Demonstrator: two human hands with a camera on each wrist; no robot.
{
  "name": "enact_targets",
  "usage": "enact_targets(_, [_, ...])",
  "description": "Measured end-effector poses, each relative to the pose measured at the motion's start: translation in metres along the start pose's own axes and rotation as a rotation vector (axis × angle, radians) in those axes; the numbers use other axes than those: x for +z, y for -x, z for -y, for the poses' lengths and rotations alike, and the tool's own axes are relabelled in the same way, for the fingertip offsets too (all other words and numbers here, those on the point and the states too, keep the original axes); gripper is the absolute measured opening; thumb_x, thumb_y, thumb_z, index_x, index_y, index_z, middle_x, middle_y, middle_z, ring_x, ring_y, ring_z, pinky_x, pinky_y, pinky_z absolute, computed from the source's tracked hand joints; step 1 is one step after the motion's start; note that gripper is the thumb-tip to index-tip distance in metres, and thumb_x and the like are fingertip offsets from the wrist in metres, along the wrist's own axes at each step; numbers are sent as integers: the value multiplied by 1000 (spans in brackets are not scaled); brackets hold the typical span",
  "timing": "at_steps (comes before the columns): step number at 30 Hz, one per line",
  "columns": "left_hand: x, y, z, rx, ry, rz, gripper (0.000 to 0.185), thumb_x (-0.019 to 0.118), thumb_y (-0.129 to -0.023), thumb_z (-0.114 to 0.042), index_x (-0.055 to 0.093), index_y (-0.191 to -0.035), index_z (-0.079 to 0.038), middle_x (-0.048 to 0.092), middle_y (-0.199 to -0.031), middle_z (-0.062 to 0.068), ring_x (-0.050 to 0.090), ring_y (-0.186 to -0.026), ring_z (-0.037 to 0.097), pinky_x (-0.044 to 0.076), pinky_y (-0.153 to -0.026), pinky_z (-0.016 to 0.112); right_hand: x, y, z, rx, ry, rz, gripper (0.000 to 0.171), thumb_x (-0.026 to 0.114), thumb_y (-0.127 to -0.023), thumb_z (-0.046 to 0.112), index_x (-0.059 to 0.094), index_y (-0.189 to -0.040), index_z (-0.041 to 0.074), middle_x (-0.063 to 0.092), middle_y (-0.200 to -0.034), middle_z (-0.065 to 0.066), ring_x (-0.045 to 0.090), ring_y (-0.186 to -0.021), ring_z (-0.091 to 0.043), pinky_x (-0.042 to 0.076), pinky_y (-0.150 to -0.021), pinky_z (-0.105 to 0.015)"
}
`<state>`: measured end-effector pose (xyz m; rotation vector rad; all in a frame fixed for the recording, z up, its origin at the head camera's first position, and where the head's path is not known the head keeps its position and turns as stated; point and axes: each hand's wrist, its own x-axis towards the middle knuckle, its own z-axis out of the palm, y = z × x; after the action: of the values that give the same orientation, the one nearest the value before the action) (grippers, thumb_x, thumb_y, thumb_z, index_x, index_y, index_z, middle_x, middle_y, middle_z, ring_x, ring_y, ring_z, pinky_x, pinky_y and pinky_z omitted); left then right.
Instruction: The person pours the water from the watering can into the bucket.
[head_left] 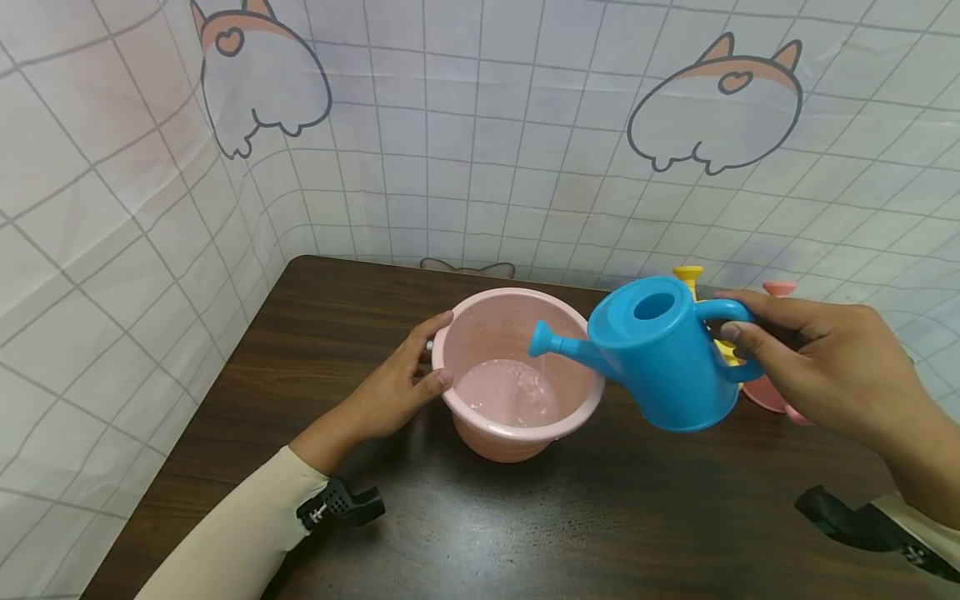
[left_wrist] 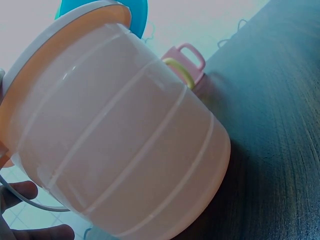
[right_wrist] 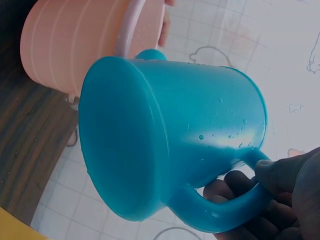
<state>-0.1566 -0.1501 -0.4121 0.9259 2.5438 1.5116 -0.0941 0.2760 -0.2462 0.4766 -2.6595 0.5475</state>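
A pink bucket (head_left: 525, 333) stands on the dark wooden table (head_left: 315, 333) with some water in its bottom. My left hand (head_left: 405, 375) rests against its left rim and side, thumb on the outer wall (left_wrist: 125, 140). My right hand (head_left: 817, 358) grips the handle of a blue watering can (head_left: 663, 358), held above the table just right of the bucket. The can's spout (head_left: 555, 343) reaches over the bucket's rim. In the right wrist view my fingers (right_wrist: 270, 200) curl round the can's handle (right_wrist: 220, 215), with droplets on the can (right_wrist: 175, 150).
Behind the blue can stand a yellow can (head_left: 693, 279) and a pink can (head_left: 776, 392), mostly hidden. A tiled curtain with cartoon prints (head_left: 480, 125) walls in the table at the back and left. Black wrist straps (head_left: 341, 502) show on both forearms.
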Motion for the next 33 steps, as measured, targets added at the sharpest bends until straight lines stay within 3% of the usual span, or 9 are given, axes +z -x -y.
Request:
enact_targets(11, [-1,1,-3,-4,13,4,90,43,-94,-79,18,-163,-27,41,-149,19,57,-125,34,52,-94,49,1,-1,0,-25,-16,0,38,76,-91,0,70,-129,1,75,-87,-18,38,-44,-7,25,-38,-25])
enact_targets(33, [-1,0,-2,3,20,3,89,44,-94,-78,19,-163,-27,42,-147,20,58,-124,34,52,-93,49,1,-3,0,-71,-33,-10,35,75,-90,-2,71,-125,-3,75,-93,-23,38,-42,-5,26,-38,-23])
